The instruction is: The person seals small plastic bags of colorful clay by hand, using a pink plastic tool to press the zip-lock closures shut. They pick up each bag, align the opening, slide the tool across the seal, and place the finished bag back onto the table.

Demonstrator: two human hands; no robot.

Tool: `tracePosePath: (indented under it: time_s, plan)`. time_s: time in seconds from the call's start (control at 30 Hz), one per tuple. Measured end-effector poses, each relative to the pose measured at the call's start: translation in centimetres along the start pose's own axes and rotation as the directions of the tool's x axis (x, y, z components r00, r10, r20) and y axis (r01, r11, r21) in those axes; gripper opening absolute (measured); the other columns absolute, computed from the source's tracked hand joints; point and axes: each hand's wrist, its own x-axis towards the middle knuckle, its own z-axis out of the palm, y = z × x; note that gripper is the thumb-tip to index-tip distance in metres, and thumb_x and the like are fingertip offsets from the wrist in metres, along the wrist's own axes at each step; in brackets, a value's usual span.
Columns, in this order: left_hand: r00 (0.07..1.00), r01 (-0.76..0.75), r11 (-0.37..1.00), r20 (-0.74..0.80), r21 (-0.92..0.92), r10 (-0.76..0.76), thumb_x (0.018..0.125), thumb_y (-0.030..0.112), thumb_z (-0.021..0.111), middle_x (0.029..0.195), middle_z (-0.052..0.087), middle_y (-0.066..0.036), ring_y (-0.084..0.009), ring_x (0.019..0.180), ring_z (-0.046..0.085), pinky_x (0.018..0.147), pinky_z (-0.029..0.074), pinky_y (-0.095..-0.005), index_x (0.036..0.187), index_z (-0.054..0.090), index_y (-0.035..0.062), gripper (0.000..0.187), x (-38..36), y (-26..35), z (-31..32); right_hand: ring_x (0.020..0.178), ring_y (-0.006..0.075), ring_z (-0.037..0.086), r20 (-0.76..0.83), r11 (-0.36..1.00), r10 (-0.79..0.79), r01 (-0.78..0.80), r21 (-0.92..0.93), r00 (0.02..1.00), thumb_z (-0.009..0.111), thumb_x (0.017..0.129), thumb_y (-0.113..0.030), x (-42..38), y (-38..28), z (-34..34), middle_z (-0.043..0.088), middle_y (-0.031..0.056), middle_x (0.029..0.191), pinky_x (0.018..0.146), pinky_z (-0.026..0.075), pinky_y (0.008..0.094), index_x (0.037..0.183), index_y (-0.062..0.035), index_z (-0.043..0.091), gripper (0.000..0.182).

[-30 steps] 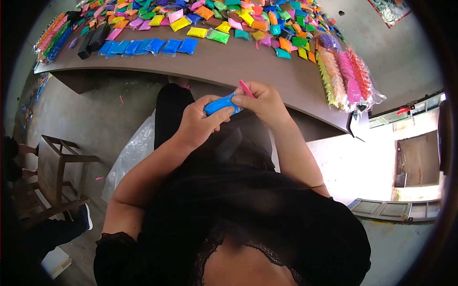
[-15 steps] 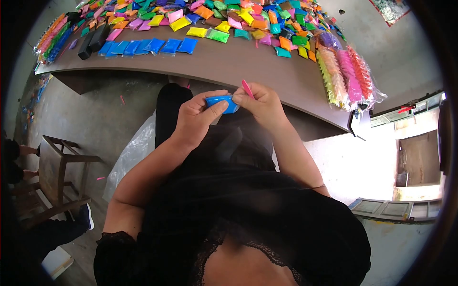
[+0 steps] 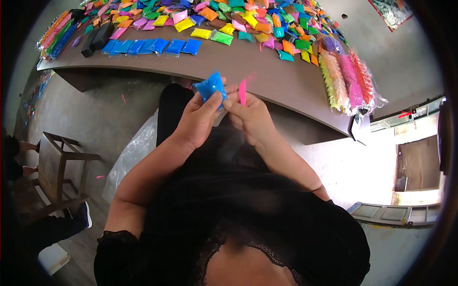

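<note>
My left hand (image 3: pixel 200 114) grips a small plump clear packet with bright blue filling, like soft modelling clay, the blue packet (image 3: pixel 210 88), thumb across its front. The packet is tilted, one corner pointing up. My right hand (image 3: pixel 248 112) is closed just beside it, with fingertips right at the packet's lower right edge. A flat pink plastic stick (image 3: pixel 243 93) stands up from between the right hand's fingers, and its lower end is hidden. Both hands are over my lap, in front of the table edge.
On the brown table (image 3: pixel 267 66) lies a row of blue packets (image 3: pixel 160 46) beside black boxes (image 3: pixel 95 40). Behind is a heap of multicoloured packets (image 3: pixel 248 19). Bagged colourful strips (image 3: pixel 350 81) lie at right. A wooden stool (image 3: pixel 57 162) and another person's shoe (image 3: pixel 86 215) are at left.
The blue packet has turned from lying flat to tilted upright and risen slightly in my left hand. My right hand has shifted a little left and down, the pink stick now more vertical.
</note>
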Motion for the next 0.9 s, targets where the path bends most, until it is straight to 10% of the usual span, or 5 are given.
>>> tracePosePath:
  time_s: [0.2, 0.3, 0.43, 0.9]
  plan:
    - [0.994, 0.042, 0.993, -0.103, 0.114, -0.03, 0.099, 0.016, 0.057, 0.115, 0.064, -0.016, -0.0243, 0.106, 0.064, 0.093, 0.052, -0.0364, 0.124, 0.053, -0.0007, 0.031, -0.3, 0.7, -0.4, 0.084, 0.0112, 0.061, -0.107, 0.91, -0.195, 0.139, -0.392, 0.975, 0.074, 0.086, -0.016, 0.4, -2.1, -0.9, 0.064, 0.0024, 0.083, 0.078, 0.047, 0.0256, 0.103, 0.0015, 0.071, 0.024]
    - [0.976, 0.217, 0.938, -0.035, 0.272, -0.215, 0.098, 0.016, 0.057, 0.108, 0.065, -0.014, -0.0222, 0.096, 0.066, 0.083, 0.055, -0.0355, 0.123, 0.055, -0.0004, 0.03, -0.7, 0.2, -0.4, 0.08, 0.0113, 0.061, 0.088, 0.744, -0.311, 0.3, -0.597, 0.946, 0.076, 0.085, -0.017, 0.7, -3.4, -1.0, 0.064, 0.0047, 0.087, 0.074, 0.048, 0.0258, 0.103, 0.0031, 0.07, 0.028]
    - [0.944, 0.281, 0.887, 0.061, 0.366, -0.324, 0.096, 0.016, 0.059, 0.102, 0.066, -0.012, -0.0197, 0.089, 0.066, 0.076, 0.055, -0.032, 0.117, 0.057, -0.0001, 0.026, -1.0, 0.3, 0.1, 0.086, 0.0118, 0.061, 0.244, 0.764, -0.044, 0.189, -0.617, 0.969, 0.073, 0.085, -0.009, 0.5, -4.6, -1.1, 0.062, 0.0039, 0.092, 0.073, 0.049, 0.0269, 0.101, 0.0023, 0.07, 0.019]
    - [0.903, 0.339, 0.76, 0.037, 0.555, -0.429, 0.093, 0.015, 0.064, 0.097, 0.067, -0.011, -0.0167, 0.082, 0.066, 0.063, 0.051, -0.0261, 0.114, 0.058, -0.0024, 0.028, -1.0, 0.1, 0.4, 0.076, 0.01, 0.061, 0.272, 0.722, -0.034, 0.212, -0.659, 0.962, 0.073, 0.086, -0.013, 0.7, -4.4, -1.5, 0.066, 0.0037, 0.082, 0.067, 0.049, 0.0263, 0.091, 0.001, 0.071, 0.015]
